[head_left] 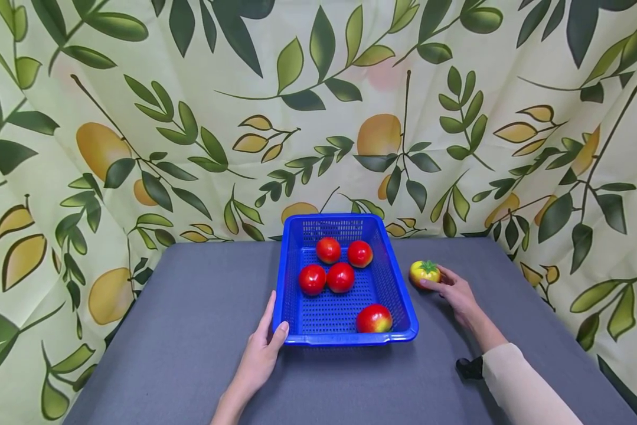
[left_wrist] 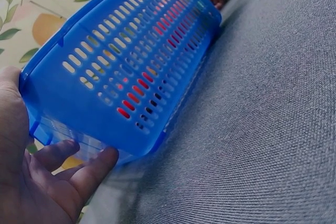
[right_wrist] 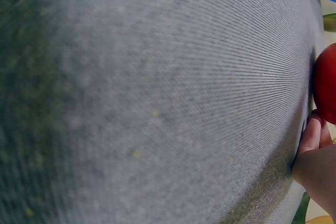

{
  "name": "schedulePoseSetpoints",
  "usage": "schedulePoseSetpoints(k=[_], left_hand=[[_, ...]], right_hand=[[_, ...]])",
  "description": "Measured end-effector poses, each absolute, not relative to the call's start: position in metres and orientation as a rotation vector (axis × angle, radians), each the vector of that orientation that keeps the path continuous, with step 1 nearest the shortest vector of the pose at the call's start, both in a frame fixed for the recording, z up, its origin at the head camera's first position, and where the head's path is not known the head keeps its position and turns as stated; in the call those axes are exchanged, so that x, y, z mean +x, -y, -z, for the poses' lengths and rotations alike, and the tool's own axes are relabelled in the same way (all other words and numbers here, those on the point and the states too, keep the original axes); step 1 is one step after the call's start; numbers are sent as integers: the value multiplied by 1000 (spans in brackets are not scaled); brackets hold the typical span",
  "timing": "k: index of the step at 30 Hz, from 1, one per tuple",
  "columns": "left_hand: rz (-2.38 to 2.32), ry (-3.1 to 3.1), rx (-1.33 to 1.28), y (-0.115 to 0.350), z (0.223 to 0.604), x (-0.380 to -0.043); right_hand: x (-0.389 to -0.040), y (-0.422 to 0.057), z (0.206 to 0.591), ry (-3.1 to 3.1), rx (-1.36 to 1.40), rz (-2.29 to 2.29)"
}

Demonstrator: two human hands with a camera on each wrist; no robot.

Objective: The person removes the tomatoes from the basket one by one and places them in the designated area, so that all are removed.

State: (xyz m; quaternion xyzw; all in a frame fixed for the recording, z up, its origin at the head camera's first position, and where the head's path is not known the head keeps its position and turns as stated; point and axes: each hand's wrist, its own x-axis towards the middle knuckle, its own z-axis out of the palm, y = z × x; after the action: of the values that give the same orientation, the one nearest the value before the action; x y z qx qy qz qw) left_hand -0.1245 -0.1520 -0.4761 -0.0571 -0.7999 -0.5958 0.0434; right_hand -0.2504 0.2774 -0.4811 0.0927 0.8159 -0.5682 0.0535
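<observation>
A blue plastic basket [head_left: 345, 337] with perforated walls stands on the table. Several red tomatoes [head_left: 340, 277] lie inside it, one of them a red and yellow tomato [head_left: 373, 319] in the near right corner. My left hand [head_left: 257, 357] grips the basket's near left corner, thumb at the rim and fingers against the outer wall, as the left wrist view shows. To the right of the basket, my right hand [head_left: 456, 292] holds a tomato [head_left: 423, 273] between thumb and fingers. Its top is yellow with a green calyx; in the right wrist view its side [right_wrist: 326, 85] looks red.
A grey cloth covers the table [head_left: 190, 330]. Behind and at both sides hangs a curtain [head_left: 318, 118] printed with leaves and fruit. A small black object [head_left: 469, 368] shows at the right sleeve's cuff.
</observation>
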Motion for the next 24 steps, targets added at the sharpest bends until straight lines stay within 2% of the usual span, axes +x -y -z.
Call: schedulePoseSetpoints(k=[16, 24], left_hand=[[1815, 2446, -174, 151, 477, -125], [1825, 2437, -191, 152, 479, -125]], right_hand=[[-247, -279, 481, -2468, 258, 1735], [-221, -294, 464, -2351, 192, 1891]])
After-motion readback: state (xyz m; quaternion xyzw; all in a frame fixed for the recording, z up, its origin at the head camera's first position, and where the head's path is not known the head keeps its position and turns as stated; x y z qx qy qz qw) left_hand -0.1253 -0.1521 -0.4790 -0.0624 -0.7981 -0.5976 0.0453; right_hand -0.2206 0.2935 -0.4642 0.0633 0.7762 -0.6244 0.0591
